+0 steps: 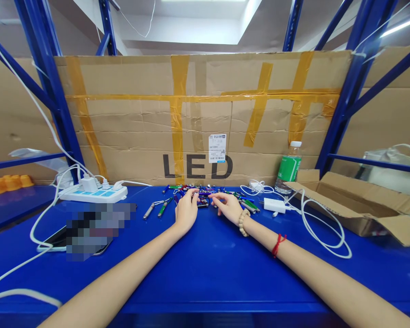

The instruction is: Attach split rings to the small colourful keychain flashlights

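Note:
My left hand (186, 210) and my right hand (229, 208) rest on the blue table (208, 264), fingers curled toward each other. Between their fingertips lies a small dark pen-like item (202, 203); both hands pinch it, though it is too small to name exactly. Behind them a scatter of several small coloured pen-shaped lights (208, 190) spreads across the table. Two more of these, silver and green (157, 208), lie just left of my left hand. My right wrist carries a bead bracelet and a red string.
A white power strip (94, 193) with plugs and cables sits at left. A phone (59, 239) lies near it. A white charger (274, 205) with looping cable, a green-labelled bottle (289, 167) and an open cardboard box (355, 200) stand at right. A taped cardboard wall (198, 118) backs the table.

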A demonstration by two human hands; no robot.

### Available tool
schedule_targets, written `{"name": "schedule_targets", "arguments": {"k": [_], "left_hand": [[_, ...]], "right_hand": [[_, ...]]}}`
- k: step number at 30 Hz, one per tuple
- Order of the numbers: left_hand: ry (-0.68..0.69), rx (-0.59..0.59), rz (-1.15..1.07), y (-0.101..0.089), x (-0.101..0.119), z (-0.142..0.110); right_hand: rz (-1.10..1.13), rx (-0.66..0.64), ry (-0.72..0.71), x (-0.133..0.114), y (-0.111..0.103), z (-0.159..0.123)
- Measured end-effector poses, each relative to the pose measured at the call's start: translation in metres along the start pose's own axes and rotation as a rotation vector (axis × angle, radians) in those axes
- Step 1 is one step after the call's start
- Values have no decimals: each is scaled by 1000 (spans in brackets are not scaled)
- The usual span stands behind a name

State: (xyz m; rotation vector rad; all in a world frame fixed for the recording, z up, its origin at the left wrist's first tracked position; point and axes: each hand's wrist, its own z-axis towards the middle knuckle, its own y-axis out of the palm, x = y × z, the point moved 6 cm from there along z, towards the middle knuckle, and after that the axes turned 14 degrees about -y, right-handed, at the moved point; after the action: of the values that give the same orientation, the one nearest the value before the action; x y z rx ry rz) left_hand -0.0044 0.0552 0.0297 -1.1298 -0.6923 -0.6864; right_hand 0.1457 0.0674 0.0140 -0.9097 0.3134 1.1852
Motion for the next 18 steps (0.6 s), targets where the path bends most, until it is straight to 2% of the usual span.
{"name": "schedule_targets", "arguments": {"k": [8, 14, 18], "left_hand": [[-10, 56, -48, -1, -2, 0], [-57, 102, -10, -5, -3, -2], [-56, 116, 2, -5, -4, -1]], "right_hand": [[-222, 43, -74, 2, -5, 3], [-472, -105, -144, -4, 0, 1], [-598, -175, -102, -5, 7, 3]]}}
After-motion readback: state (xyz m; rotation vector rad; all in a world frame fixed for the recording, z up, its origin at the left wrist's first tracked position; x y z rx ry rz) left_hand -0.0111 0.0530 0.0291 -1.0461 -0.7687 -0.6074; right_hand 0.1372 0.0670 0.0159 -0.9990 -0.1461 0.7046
